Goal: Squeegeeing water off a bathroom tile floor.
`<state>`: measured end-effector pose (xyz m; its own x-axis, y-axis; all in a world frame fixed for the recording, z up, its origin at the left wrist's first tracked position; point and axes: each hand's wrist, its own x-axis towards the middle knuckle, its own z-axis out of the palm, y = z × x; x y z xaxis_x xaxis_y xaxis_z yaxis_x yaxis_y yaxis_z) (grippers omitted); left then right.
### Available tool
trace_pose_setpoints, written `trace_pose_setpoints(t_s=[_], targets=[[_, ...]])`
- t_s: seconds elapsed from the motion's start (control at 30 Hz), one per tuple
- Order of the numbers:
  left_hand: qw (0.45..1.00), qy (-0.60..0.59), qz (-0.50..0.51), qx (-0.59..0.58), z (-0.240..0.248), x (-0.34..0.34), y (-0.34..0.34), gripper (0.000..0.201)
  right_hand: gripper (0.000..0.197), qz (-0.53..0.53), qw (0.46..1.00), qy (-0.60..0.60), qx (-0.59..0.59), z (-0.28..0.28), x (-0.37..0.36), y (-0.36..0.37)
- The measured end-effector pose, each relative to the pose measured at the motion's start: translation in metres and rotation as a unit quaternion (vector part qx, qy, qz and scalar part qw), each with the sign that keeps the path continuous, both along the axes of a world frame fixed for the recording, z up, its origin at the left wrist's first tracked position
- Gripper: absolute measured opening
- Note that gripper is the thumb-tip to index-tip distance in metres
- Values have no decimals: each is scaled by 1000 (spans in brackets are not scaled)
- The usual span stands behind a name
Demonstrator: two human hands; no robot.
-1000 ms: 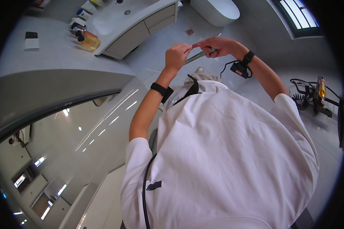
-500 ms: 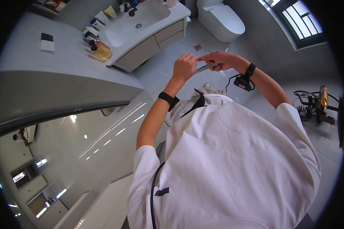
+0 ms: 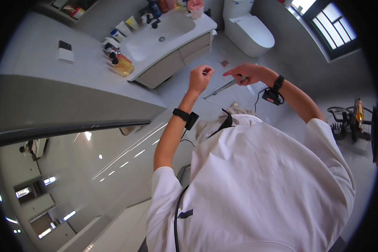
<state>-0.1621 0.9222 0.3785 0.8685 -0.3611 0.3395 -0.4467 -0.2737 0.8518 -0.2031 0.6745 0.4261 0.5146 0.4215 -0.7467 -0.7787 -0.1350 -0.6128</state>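
Note:
In front of me, above the floor, my right hand (image 3: 248, 74) has its index finger stretched out to the left. Its other fingers curl round a slim grey pole (image 3: 222, 89), which slants down to the left; the kind of tool at its end cannot be made out. Apart from it, to the left, my left hand (image 3: 200, 79) is raised with its fingers closed in a pinch. Whatever may be between those fingertips is hidden or too small to name. Both wrists wear black straps with small black boxes.
A white washbasin (image 3: 168, 33) on a cabinet stands ahead left, with bottles (image 3: 122, 67) and tubes at its left end. A toilet (image 3: 256, 35) is ahead right, near a floor drain (image 3: 225, 63). The cabinet's counter edge (image 3: 155, 86) lies close to my left hand.
My hands were touching at the fingertips and have moved apart. The left hand now shows a pinch, and the grey pole shows more below the right hand. The whole view has shifted slightly.

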Motion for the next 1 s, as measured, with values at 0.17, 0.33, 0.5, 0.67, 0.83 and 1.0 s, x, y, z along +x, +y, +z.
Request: trace_pose_setpoints(t_s=[0.17, 0.33, 0.5, 0.67, 0.83, 1.0], targets=[[992, 118, 25, -43, -42, 13, 24, 17, 35, 4, 1000, -18, 4, -13, -9, -7], [993, 116, 35, 17, -42, 60, 44, 17, 34, -23, 996, -43, -70, -25, -9, -15], [982, 96, 109, 121, -42, 195, 90, 20, 29, -13, 991, -83, -106, -29, -6, -22], [963, 19, 178, 202, -61, 316, 127, 20, 29, 22, 980, -127, -151, -40, 6, -55], [920, 75, 277, 267, -91, 416, 150, 23, 31, -2, 958, -262, -113, -110, 8, -115], [899, 116, 313, 285, -158, 458, 132, 21, 55, 114, 910, -323, -233, -185, -7, -179]])
